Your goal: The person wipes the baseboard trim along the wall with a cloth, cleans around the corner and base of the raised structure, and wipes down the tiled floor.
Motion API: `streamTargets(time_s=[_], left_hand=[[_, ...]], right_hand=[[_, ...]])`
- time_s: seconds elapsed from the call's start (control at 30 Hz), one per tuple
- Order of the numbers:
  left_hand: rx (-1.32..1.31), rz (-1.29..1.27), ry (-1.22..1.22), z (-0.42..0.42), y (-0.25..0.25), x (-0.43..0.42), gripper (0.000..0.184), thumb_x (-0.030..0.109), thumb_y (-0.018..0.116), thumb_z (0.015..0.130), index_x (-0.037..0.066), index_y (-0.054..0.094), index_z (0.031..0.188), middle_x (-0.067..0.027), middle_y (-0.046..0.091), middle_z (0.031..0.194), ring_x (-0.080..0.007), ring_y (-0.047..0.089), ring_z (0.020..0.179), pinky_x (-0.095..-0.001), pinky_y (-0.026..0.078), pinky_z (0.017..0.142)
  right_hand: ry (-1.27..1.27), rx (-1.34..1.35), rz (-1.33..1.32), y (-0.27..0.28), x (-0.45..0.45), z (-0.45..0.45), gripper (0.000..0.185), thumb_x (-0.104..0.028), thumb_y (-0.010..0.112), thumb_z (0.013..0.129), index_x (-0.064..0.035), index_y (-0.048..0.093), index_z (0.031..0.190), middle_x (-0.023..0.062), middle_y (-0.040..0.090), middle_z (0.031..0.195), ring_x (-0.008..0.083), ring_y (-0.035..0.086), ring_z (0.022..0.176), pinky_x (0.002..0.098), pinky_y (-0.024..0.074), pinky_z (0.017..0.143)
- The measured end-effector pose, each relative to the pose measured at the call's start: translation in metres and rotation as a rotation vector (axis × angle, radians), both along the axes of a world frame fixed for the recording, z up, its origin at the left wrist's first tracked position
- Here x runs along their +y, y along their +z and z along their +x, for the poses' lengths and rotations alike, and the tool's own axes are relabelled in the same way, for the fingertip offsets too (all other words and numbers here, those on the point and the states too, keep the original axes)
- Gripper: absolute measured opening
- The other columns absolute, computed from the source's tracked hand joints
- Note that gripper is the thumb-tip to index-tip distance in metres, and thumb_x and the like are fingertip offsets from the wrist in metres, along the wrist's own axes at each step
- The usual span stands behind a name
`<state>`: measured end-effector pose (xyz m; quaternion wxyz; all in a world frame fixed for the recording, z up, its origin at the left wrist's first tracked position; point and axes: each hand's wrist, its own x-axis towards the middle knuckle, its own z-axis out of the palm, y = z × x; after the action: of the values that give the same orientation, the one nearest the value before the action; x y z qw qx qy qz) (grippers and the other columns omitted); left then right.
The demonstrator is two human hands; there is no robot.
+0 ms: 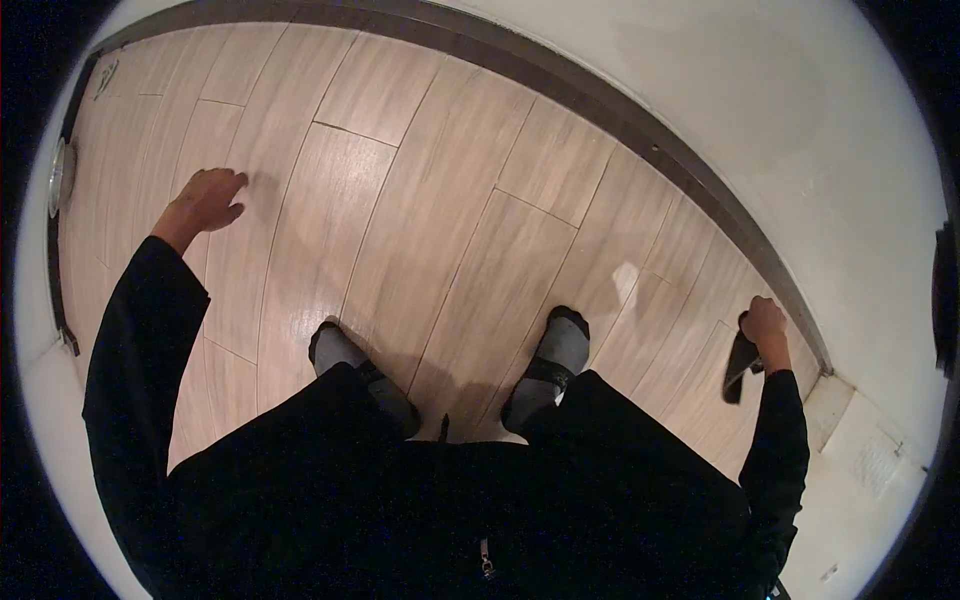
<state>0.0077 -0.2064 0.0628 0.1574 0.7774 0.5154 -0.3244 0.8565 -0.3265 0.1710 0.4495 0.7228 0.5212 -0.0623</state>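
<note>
My left hand (pixel 207 200) hangs over the wood-look floor at the left. Its thumb stands apart from loosely bent fingers, and nothing shows between them. At the right, the fingers of my right hand (pixel 765 323) are closed round the upper end of a dark, flat, elongated object (pixel 738 368). That object hangs down beside the wrist; its exact kind I cannot make out. Below, my feet in grey socks with black toes (pixel 345 350) stand apart on the floor.
The plank-patterned floor (pixel 430 200) runs up to a dark baseboard (pixel 590 100) below a pale wall (pixel 760 110). A round, shiny object (pixel 62 178) is at the far left edge. A dark object (pixel 945 300) is on the far right wall.
</note>
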Motion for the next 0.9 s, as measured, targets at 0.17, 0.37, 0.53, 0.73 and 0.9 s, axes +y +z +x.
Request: streamTargets(time_s=[0.17,0.37,0.53,0.73,0.9], left_hand=[[-0.113,0.015,-0.084,0.061,0.008,0.004,0.043,0.021,0.07,0.086,0.004,0.059,0.124,-0.0159,0.066,0.11,-0.034,0.064,0.106,-0.0462,0.049,0.095],[-0.237,-0.011,-0.16,0.104,0.023,-0.032,0.043,0.023,0.071,0.085,0.004,0.06,0.123,-0.0159,0.067,0.106,-0.0335,0.064,0.105,-0.0465,0.05,0.094],[-0.179,-0.03,-0.086,0.087,0.028,-0.061,0.042,0.023,0.071,0.084,0.005,0.061,0.12,-0.0159,0.067,0.104,-0.0338,0.065,0.103,-0.0468,0.05,0.091],[-0.053,-0.118,0.028,0.05,0.021,-0.077,0.043,0.026,0.069,0.086,0.007,0.059,0.123,-0.0155,0.065,0.109,-0.035,0.062,0.106,-0.0488,0.048,0.093],[-0.1,-0.087,0.004,0.037,0.009,-0.076,0.041,0.021,0.072,0.081,0.006,0.063,0.118,-0.0159,0.067,0.103,-0.0342,0.065,0.102,-0.0474,0.049,0.092]], right_hand=[[0.239,0.387,0.016,0.018,0.055,-0.142,0.026,-0.019,0.059,0.086,-0.0025,0.065,0.105,0.0243,0.066,0.102,0.043,0.064,0.099,0.0513,0.0523,0.089],[0.737,1.062,0.344,0.049,0.128,-0.324,0.042,-0.005,0.058,0.087,-0.013,0.06,0.128,0.0153,0.056,0.118,0.0354,0.06,0.105,0.0426,0.0502,0.092],[1.511,1.014,0.698,-0.014,0.191,-0.392,0.036,-0.012,0.059,0.087,-0.0138,0.063,0.122,0.0078,0.056,0.118,0.0277,0.057,0.107,0.0396,0.0524,0.082],[1.552,0.565,0.467,-0.101,0.216,-0.319,0.027,-0.019,0.06,0.086,-0.0092,0.069,0.109,0.007,0.055,0.119,0.0302,0.053,0.112,0.0416,0.0521,0.082],[0.846,0.345,0.47,-0.116,0.117,-0.139,0.027,-0.016,0.059,0.087,-0.0034,0.067,0.109,0.0127,0.054,0.128,0.0367,0.054,0.115,0.0488,0.0517,0.092]])
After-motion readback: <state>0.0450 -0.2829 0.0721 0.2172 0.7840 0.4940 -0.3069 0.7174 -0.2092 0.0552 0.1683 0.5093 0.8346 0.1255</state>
